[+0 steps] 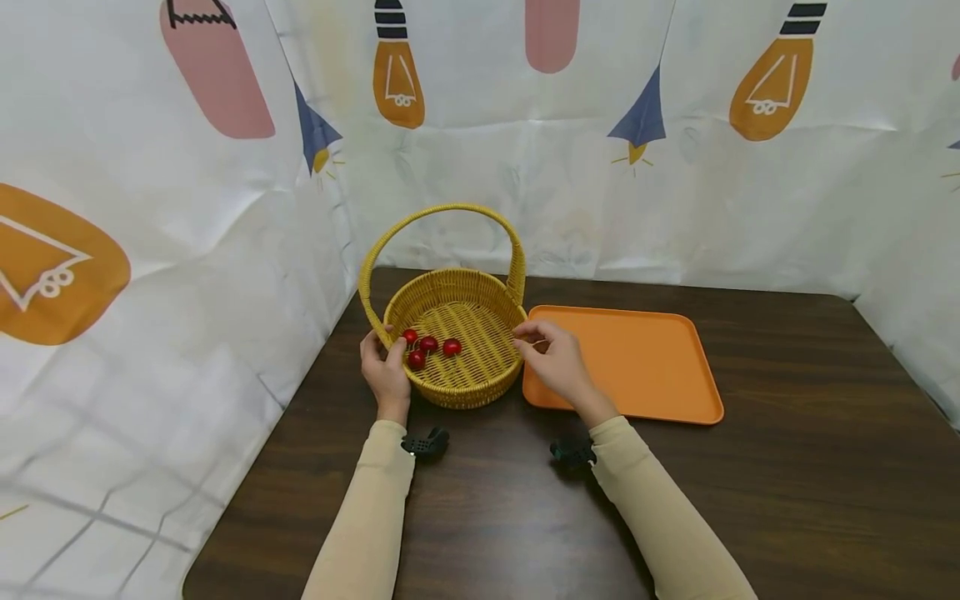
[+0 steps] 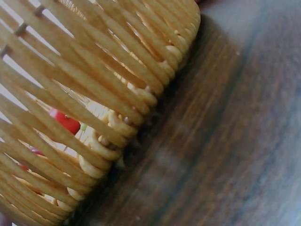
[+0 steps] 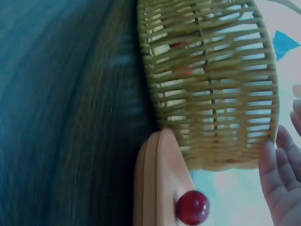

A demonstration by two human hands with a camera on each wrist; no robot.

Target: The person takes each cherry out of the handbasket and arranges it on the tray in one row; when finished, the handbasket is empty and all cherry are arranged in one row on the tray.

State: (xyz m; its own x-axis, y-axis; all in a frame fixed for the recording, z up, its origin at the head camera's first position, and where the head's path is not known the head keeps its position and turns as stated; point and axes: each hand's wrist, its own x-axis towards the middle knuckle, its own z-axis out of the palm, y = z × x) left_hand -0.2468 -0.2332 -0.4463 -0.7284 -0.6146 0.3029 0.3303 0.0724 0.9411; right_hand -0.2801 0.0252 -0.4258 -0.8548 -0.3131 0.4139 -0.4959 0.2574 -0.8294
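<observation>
A yellow woven basket [image 1: 467,392] with a tall arched handle stands on the table. Several red cherries [image 1: 452,347] lie inside it, toward its left. At the basket's left side my left hand [image 1: 386,375] grips the rim near the handle's base, thumb over the edge. My right hand [image 1: 558,362] is at the opposite rim, index finger and thumb reaching to the edge with no cherry showing between them. Another cherry [image 3: 193,207] shows on the orange tray [image 3: 162,183] in the right wrist view; the right hand covers that spot in the head view.
The tray touches or nearly meets the basket's right side on the dark wooden table [image 1: 795,467]. White cloth [image 1: 480,158] with printed bulbs hangs behind and to both sides. Each wrist wears a black band.
</observation>
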